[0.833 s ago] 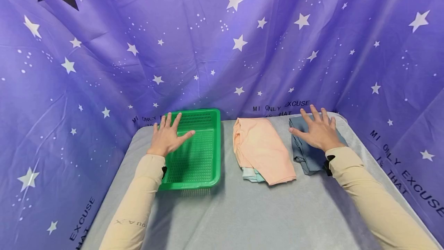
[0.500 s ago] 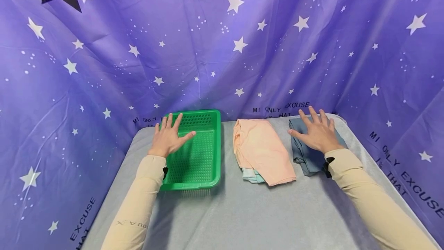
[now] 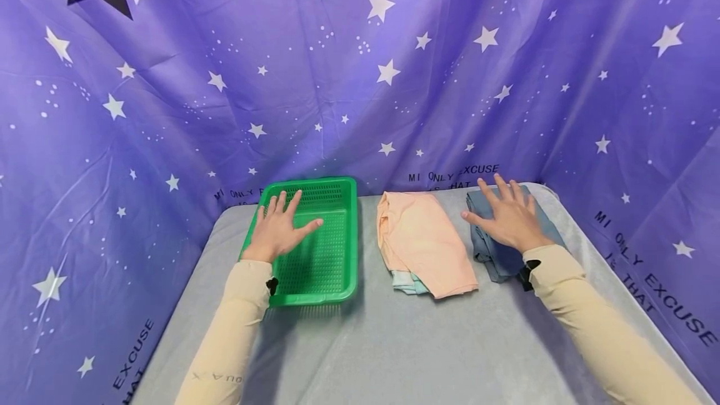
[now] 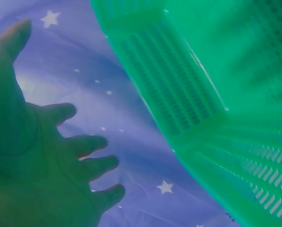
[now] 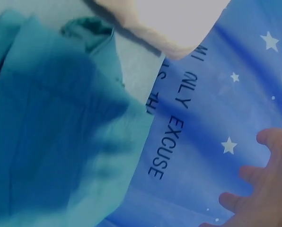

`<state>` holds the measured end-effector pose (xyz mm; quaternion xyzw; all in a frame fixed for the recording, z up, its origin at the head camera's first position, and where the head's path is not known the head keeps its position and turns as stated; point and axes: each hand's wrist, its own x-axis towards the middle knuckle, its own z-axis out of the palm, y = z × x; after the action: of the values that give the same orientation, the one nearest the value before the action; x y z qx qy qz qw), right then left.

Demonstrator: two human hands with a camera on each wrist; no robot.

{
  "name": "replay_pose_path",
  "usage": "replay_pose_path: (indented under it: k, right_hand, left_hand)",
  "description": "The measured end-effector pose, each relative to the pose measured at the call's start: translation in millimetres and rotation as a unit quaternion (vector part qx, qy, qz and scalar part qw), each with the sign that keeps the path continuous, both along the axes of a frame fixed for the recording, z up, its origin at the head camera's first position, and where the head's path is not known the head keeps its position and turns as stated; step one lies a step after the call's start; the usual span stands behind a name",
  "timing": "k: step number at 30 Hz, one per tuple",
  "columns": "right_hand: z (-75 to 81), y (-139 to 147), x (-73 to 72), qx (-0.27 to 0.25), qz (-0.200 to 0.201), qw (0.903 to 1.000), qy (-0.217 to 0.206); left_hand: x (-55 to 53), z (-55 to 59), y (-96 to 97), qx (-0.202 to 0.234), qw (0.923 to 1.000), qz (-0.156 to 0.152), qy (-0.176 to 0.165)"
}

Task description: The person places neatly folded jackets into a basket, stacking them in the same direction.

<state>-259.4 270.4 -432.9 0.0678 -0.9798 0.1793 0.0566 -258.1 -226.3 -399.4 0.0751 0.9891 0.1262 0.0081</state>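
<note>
My left hand (image 3: 277,230) hovers over the left part of a green plastic basket (image 3: 351,249), fingers spread and holding nothing. In the left wrist view, the palm shows beside the basket's slotted wall (image 4: 174,85). Over a folded blue-grey cloth (image 3: 485,249) at the right, my right hand (image 3: 512,220) is spread the same way, casting its shadow on the fabric in the right wrist view. Between basket and blue-grey cloth lies a folded peach garment (image 3: 427,242), with a pale mint cloth (image 3: 406,282) peeking out from under its near end.
A grey cloth-covered table (image 3: 382,349) carries everything. Purple curtains with white stars (image 3: 315,80) hang close behind it and along both sides. The basket and both cloth piles sit toward the table's back edge.
My left hand has shifted slightly right and toward me over the basket, and my right hand slightly left. Basket and cloths stay where they were.
</note>
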Motion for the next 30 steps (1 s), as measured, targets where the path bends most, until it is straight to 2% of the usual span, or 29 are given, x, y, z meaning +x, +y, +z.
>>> replay_pose_path:
  k: [4, 7, 10, 13, 18, 21, 24, 27, 30]
  right_hand:
    - [-4.3, -5.9, 4.6, -0.022, 0.011, 0.9997, -0.002]
    - [-8.9, -11.5, 10.1, -0.047, 0.021, 0.9986, -0.015]
    - [-12.9, -16.7, 16.0, -0.078, 0.030, 0.9962, -0.022]
    - [-17.3, -21.1, 21.9, -0.110, 0.038, 0.9929, -0.022]
    - [-28.4, -29.0, 32.1, -0.167, 0.044, 0.9849, -0.015]
    - [-36.5, -33.5, 36.1, -0.212, 0.044, 0.9763, -0.001]
    - [-44.9, -36.2, 38.4, -0.257, 0.046, 0.9652, 0.008]
    - [-52.4, -38.0, 40.4, -0.300, 0.047, 0.9528, 0.009]
    - [-59.9, -41.7, 41.9, -0.337, 0.046, 0.9405, 0.002]
  left_hand:
    - [8.1, 0.9, 10.4, 0.018, 0.9993, -0.028, -0.016]
    - [15.2, -1.1, 19.4, 0.042, 0.9977, -0.051, -0.014]
    - [21.9, -4.3, 31.7, 0.081, 0.9948, -0.061, 0.002]
    - [29.0, -7.6, 46.3, 0.125, 0.9902, -0.058, 0.022]
    - [43.4, -13.8, 71.1, 0.199, 0.9766, -0.051, 0.063]
    - [52.1, -16.2, 83.8, 0.247, 0.9631, -0.049, 0.095]
    - [59.0, -18.4, 95.4, 0.303, 0.9436, -0.048, 0.124]
    - [64.1, -21.9, 108.0, 0.369, 0.9167, -0.053, 0.143]
    - [69.8, -27.5, 121.2, 0.435, 0.8870, -0.064, 0.142]
